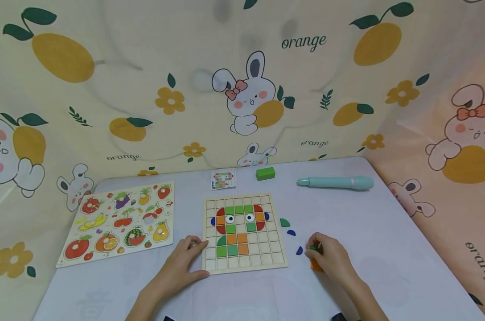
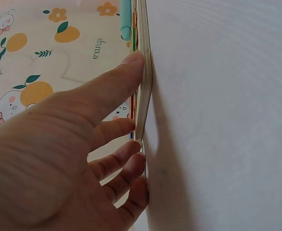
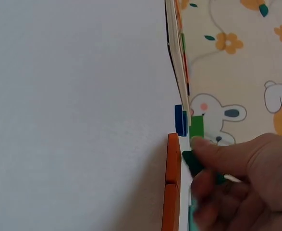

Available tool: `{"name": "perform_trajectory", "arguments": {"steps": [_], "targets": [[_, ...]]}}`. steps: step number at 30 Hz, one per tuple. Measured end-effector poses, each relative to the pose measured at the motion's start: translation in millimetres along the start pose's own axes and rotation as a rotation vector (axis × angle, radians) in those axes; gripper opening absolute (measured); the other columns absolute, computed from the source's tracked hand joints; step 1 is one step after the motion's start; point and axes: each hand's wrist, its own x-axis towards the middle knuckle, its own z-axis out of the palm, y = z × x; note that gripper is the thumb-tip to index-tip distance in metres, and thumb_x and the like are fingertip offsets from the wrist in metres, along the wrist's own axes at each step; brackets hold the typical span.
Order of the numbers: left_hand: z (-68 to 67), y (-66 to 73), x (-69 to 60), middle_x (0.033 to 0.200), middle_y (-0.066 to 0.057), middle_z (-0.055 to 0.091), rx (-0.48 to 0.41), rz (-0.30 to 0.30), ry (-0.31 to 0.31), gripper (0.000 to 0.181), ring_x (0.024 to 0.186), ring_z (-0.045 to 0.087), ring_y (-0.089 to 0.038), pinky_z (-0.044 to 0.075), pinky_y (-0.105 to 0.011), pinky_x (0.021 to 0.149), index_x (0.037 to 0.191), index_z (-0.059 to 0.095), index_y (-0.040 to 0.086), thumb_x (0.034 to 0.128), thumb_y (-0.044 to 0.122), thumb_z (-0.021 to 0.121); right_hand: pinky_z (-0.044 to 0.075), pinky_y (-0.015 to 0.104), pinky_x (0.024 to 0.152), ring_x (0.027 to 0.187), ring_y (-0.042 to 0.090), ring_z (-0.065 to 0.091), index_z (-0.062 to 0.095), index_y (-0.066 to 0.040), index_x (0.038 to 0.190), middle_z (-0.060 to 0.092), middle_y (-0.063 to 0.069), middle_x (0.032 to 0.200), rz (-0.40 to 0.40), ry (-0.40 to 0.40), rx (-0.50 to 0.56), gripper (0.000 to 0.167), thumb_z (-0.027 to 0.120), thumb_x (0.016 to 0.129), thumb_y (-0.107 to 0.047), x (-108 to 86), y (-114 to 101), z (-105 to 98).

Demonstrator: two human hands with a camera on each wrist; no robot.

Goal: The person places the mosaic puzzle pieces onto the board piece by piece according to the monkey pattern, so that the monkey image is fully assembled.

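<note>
A wooden grid board (image 1: 262,263) lies flat, holding colored tiles and two eye discs in a face-like pattern. My left hand (image 1: 181,263) rests against its left side, thumb at the near corner and fingers spread along the edge. In the left wrist view, the thumb (image 2: 126,72) touches the board's edge (image 2: 145,86). To the right of the board, my right hand (image 1: 332,258) pinches a dark green tile (image 3: 193,163) between thumb and fingers; its full shape is partly hidden. Orange tiles (image 3: 173,159) sit on the table just below that hand.
Between board and right hand lie a green quarter-round tile (image 1: 285,222) and blue half-round tiles (image 1: 291,232). A pattern card (image 1: 223,179), green block (image 1: 265,174) and teal pen-like tool (image 1: 334,183) are at the back. A fruit puzzle board (image 1: 118,223) lies left.
</note>
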Motion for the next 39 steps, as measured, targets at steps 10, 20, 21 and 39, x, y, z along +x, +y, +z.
{"name": "perform_trajectory", "arguments": {"steps": [10,20,21,39], "targets": [[-0.1,-0.1,-0.6,0.132,0.003,0.046,-0.005,0.000,-0.002,0.077,0.110,0.041,-0.014,0.046,-0.042,0.093,0.142,0.056,0.010,0.0777,0.043,0.083,0.051,0.026,0.063,0.075,0.017,0.059,0.070,0.001,0.105,0.068,0.010,0.097,-0.092,-0.021,0.398,0.018,0.069,0.088,0.007,19.3,-25.4,20.9],[1.5,-4.3,-0.3,0.132,0.004,0.045,0.002,0.022,0.007,0.077,0.109,0.040,-0.013,0.046,-0.040,0.092,0.143,0.056,0.011,0.0785,0.045,0.082,0.054,0.025,0.067,0.073,0.018,0.062,0.066,0.009,0.110,0.064,0.016,0.098,-0.144,-0.239,0.566,0.022,0.069,0.089,0.005,40.7,-56.9,52.0],[1.5,-4.5,-0.2,0.132,0.004,0.045,0.002,0.025,0.008,0.077,0.109,0.040,-0.013,0.046,-0.040,0.092,0.143,0.056,0.011,0.0785,0.045,0.082,0.053,0.024,0.066,0.072,0.017,0.060,0.066,0.007,0.111,0.064,0.013,0.095,-0.155,-0.235,0.544,0.023,0.070,0.088,0.004,41.7,-59.3,55.8],[1.6,-2.3,0.6,0.132,0.003,0.045,0.007,0.016,0.005,0.077,0.109,0.040,-0.014,0.046,-0.040,0.092,0.142,0.056,0.010,0.0780,0.042,0.084,0.042,0.022,0.058,0.067,0.010,0.050,0.076,-0.008,0.104,0.063,-0.006,0.083,-0.245,-0.233,0.294,0.018,0.072,0.088,-0.001,37.5,-74.1,78.0]]}}
